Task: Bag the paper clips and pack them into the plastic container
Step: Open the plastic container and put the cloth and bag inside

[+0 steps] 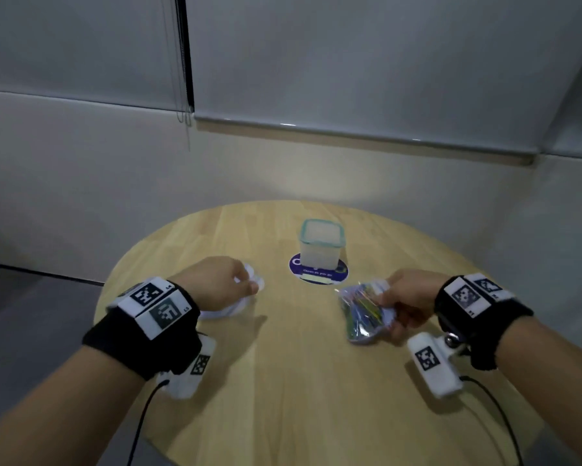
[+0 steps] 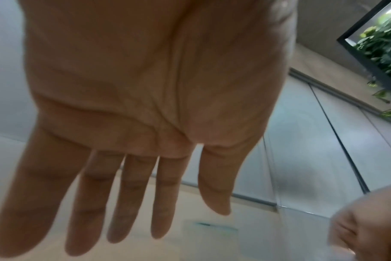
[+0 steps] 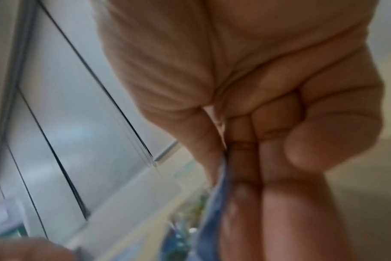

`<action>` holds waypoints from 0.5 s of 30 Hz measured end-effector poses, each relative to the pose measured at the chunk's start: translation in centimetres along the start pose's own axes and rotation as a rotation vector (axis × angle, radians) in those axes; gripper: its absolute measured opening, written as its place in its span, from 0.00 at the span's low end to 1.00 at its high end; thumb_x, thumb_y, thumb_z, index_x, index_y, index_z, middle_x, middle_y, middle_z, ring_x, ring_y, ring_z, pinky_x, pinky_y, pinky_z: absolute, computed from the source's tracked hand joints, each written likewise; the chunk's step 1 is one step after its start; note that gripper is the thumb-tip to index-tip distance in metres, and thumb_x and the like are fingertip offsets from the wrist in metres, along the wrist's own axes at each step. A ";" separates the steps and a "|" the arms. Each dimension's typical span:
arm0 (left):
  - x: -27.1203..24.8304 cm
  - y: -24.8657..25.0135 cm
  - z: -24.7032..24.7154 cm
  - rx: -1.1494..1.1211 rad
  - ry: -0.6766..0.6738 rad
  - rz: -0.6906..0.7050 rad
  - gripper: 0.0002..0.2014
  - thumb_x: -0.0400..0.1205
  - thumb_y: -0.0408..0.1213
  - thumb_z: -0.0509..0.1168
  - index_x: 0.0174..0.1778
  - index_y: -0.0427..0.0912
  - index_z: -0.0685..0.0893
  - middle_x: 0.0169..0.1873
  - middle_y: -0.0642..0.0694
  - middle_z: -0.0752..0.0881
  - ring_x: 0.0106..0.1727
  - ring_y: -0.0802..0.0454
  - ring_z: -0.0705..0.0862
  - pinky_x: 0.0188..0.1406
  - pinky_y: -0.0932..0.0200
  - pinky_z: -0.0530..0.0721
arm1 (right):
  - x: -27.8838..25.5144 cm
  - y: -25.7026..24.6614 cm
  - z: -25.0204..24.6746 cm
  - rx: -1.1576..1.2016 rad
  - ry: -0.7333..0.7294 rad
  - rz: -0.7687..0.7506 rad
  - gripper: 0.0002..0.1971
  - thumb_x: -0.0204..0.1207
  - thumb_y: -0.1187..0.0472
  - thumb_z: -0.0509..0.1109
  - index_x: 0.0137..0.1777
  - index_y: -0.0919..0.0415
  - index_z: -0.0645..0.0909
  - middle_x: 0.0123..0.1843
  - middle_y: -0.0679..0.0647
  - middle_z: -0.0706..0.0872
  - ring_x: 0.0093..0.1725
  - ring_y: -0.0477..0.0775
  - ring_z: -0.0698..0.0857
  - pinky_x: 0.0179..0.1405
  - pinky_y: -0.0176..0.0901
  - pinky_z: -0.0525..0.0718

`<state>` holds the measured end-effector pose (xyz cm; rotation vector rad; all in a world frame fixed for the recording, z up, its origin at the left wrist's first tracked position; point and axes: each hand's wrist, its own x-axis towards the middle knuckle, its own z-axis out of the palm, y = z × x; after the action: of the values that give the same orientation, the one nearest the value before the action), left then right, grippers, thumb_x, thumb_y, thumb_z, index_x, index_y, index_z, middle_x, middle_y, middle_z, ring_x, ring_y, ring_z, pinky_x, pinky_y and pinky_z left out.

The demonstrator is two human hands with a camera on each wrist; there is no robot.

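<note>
The left hand [image 2: 145,84] spreads its fingers straight and holds nothing, hovering over white bags [image 1: 249,290] (blurred). Beyond and between the hands stands the container [image 1: 321,245]. The right hand [image 1: 410,297] pinches a bag [image 1: 363,311] of colored clips, thumb against curled fingers.

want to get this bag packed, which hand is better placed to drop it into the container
Right. The right hand already grips the bag of paper clips, and the open plastic container stands just ahead of it on the table. The left hand is open over white bags, holding nothing.
</note>
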<state>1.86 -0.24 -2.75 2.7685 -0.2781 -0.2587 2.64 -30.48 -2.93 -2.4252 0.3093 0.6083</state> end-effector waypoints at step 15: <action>1.6 -3.2 0.1 0.267 -0.349 -0.167 0.33 0.77 0.69 0.56 0.78 0.63 0.67 0.79 0.49 0.69 0.78 0.47 0.69 0.76 0.49 0.66 | 6.6 -10.6 1.2 -0.734 0.236 -0.280 0.38 0.74 0.56 0.70 0.81 0.58 0.56 0.82 0.58 0.63 0.73 0.63 0.74 0.67 0.50 0.77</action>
<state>3.93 2.33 -4.27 3.0015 -0.1758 -0.8055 11.66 -21.87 -1.68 -3.1738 -0.2065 0.3387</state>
